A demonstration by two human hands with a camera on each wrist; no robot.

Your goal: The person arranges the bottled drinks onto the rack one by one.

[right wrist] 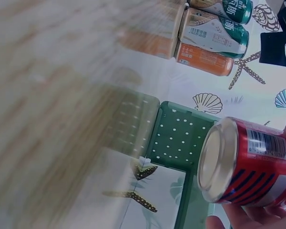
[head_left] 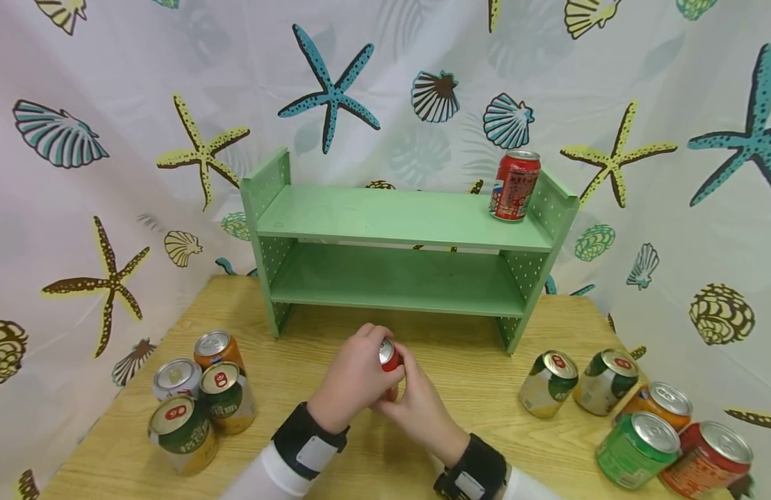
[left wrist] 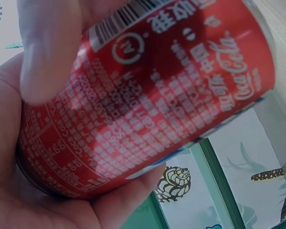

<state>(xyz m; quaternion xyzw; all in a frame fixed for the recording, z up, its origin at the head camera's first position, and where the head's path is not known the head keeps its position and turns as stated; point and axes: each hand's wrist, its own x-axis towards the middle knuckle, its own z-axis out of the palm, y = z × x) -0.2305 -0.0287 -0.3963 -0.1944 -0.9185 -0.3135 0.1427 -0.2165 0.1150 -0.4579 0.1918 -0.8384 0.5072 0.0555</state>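
Note:
Both hands hold a red Coca-Cola can (head_left: pixel 388 357) just above the wooden table, in front of the green shelf. My left hand (head_left: pixel 358 375) wraps the can from the left; the left wrist view shows its thumb and fingers around the printed side of the can (left wrist: pixel 148 95). From the other side my right hand (head_left: pixel 418 401) grips the same can, its fingers partly visible at the edge of the right wrist view. There the can's (right wrist: pixel 262 162) bare metal bottom faces left. In the head view the hands cover most of the can.
The two-tier green shelf (head_left: pixel 392 215) bears a red can (head_left: pixel 515 186) at the right of its upper board. Several cans, including an orange can (head_left: pixel 218 348), stand at the table's left. More stand at the right, including a green can (head_left: pixel 638 450). A patterned curtain hangs behind.

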